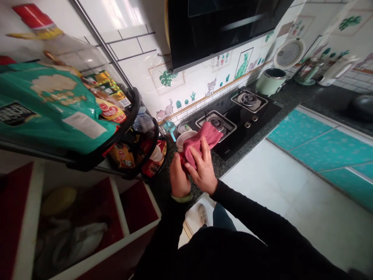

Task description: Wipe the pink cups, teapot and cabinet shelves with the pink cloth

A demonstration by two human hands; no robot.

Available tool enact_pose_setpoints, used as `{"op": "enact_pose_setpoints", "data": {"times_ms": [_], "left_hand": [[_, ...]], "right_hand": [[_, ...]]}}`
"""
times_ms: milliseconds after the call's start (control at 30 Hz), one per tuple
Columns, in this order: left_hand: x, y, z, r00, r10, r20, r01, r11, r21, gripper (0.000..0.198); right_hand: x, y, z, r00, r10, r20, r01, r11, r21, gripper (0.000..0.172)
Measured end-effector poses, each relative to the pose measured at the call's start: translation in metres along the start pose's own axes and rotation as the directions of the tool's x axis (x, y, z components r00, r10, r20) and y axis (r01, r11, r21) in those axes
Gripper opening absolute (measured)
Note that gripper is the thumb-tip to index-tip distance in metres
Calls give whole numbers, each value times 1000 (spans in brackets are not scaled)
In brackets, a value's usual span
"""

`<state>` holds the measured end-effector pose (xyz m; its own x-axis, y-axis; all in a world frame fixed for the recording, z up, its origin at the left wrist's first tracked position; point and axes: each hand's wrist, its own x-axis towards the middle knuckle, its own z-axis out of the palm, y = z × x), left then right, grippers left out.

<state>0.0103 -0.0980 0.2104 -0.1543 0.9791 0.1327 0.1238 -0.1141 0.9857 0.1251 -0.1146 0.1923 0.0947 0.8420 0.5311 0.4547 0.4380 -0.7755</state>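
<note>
A pink cloth (210, 137) hangs over the counter edge area in front of me, with my right hand (204, 167) pressed on it, its fingers bent over the fabric. Close beside it, my left hand (178, 178) is closed around a glossy red object (182, 158). Only a sliver of that object shows between the hand and the cloth, so its kind is hidden. The cloth touches or covers the red object's side. Just behind the cloth is a white bowl (184, 139), partly covered from view.
A black gas hob (233, 126) lies beyond my hands, with a green rice cooker (269, 82), lid raised, past it. A tiered rack (128, 116) of food packets stands close on the left, above red-lined shelves (136, 208). A jar with a blue handle (170, 130) stands behind the bowl.
</note>
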Motion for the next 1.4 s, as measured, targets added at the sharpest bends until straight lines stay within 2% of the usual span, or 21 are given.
{"op": "enact_pose_setpoints", "data": {"times_ms": [67, 133, 300, 400, 467, 533, 600, 633, 667, 700, 800, 833, 933, 1067, 1167, 1233, 1300, 1400], "left_hand": [[-7, 0, 6, 999, 0, -34, -1, 1000, -12, 50], [-10, -2, 8, 999, -3, -52, 0, 998, -59, 50], [-17, -12, 3, 1000, 8, 19, -5, 992, -122, 47], [-24, -15, -6, 999, -29, 45, 36, 986, -161, 47], [-28, -14, -13, 996, -71, 60, 80, 982, -170, 48], [-31, -10, -20, 986, -140, 92, 156, 966, -206, 50], [-32, -7, -27, 966, -222, 131, 251, 926, -282, 51], [-32, -7, -30, 955, -259, 147, 294, 899, -324, 52], [-33, -8, -33, 943, -290, 162, 331, 873, -359, 53], [-33, -9, -36, 933, -315, 173, 358, 851, -383, 54], [-38, -17, -40, 912, -371, 174, 410, 817, -405, 55], [-40, -21, -40, 907, -388, 161, 420, 814, -402, 56], [-45, -35, -37, 901, -424, 89, 423, 820, -385, 55], [-50, -55, -29, 902, -428, -57, 380, 849, -367, 50], [-55, -73, -24, 880, -435, -192, 343, 861, -375, 45], [-58, -86, -23, 833, -453, -319, 313, 860, -404, 42], [-60, -100, -26, 761, -469, -449, 265, 856, -444, 41], [-58, -127, -42, 654, -407, -638, 178, 902, -394, 42]], "right_hand": [[12, 4, 7, 999, -44, -24, 42, 993, -107, 50], [21, 8, 9, 998, -46, -33, 42, 992, -119, 46], [35, 9, -4, 999, -46, 26, 45, 998, 42, 41], [51, 11, -18, 985, -46, 168, 14, 983, 184, 41], [67, 16, -28, 933, -79, 351, -25, 958, 284, 41], [81, 19, -36, 822, -154, 549, -69, 929, 363, 40], [88, 19, -39, 707, -251, 661, -53, 914, 403, 38], [87, 18, -38, 680, -290, 674, -15, 913, 408, 36], [83, 15, -34, 684, -315, 658, 35, 915, 401, 34], [77, 13, -29, 718, -319, 619, 82, 922, 379, 33], [47, 10, -6, 881, -243, 405, 141, 953, 267, 23], [37, 11, 2, 918, -214, 335, 137, 961, 239, 20], [14, 22, 25, 963, -184, 199, 133, 961, 244, 19], [2, 41, 49, 980, -155, 123, 103, 929, 355, 28], [-4, 51, 62, 984, -117, 133, 42, 883, 467, 41], [-9, 57, 67, 981, -62, 185, -54, 824, 563, 49], [-16, 64, 70, 955, 20, 295, -208, 753, 624, 52], [-26, 80, 71, 862, 120, 492, -444, 647, 620, 50]]}}
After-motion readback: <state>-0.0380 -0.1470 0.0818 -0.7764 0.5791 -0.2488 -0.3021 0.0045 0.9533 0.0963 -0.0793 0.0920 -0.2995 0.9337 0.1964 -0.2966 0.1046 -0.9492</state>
